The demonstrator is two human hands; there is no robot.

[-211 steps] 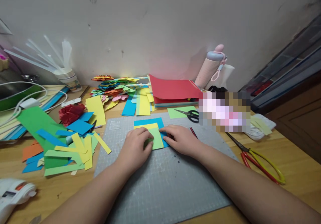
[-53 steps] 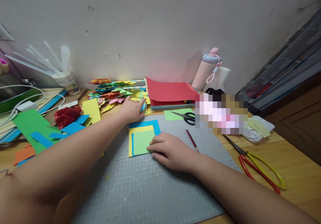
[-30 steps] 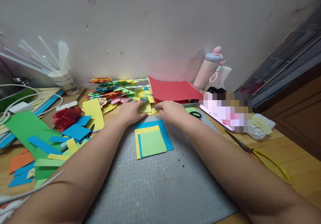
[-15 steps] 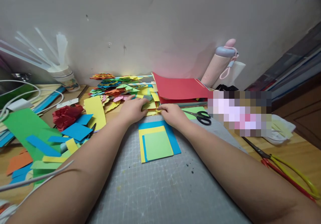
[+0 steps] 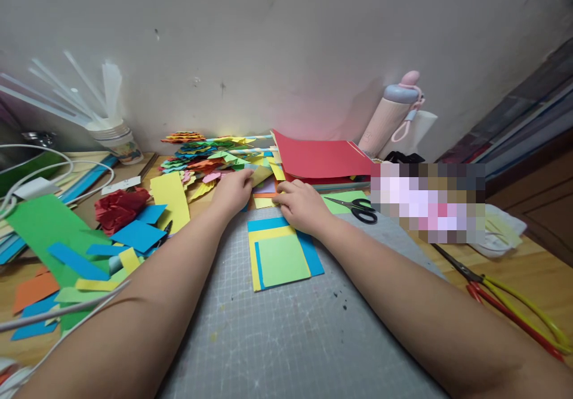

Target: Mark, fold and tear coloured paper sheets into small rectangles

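At the back of the grey cutting mat (image 5: 268,339), my left hand (image 5: 233,195) is closed, its fingertips pinching a tilted yellowish sheet of paper (image 5: 262,176). My right hand (image 5: 302,205) bends its fingers over the edge of the small coloured papers (image 5: 265,196), orange, purple and yellow, and its fingertips press together on them. Part of that pile is hidden by the hands. Just in front of my right hand lies a stack of square papers, with a light green square (image 5: 284,260) on top of yellow and blue ones.
Behind stand folded paper flowers (image 5: 192,151) and a red folder (image 5: 324,157). Black-handled scissors (image 5: 360,208) lie right, with red-and-yellow scissors (image 5: 505,303) farther out. Paper scraps (image 5: 80,262), a white cable (image 5: 58,321) and a cup of glue sticks (image 5: 119,139) are left. A pink bottle (image 5: 387,116) leans at the wall.
My left hand has drawn slightly left, and a yellowish paper now tilts up beside its fingers. My right hand has shifted slightly left, exposing orange and purple paper between the hands.
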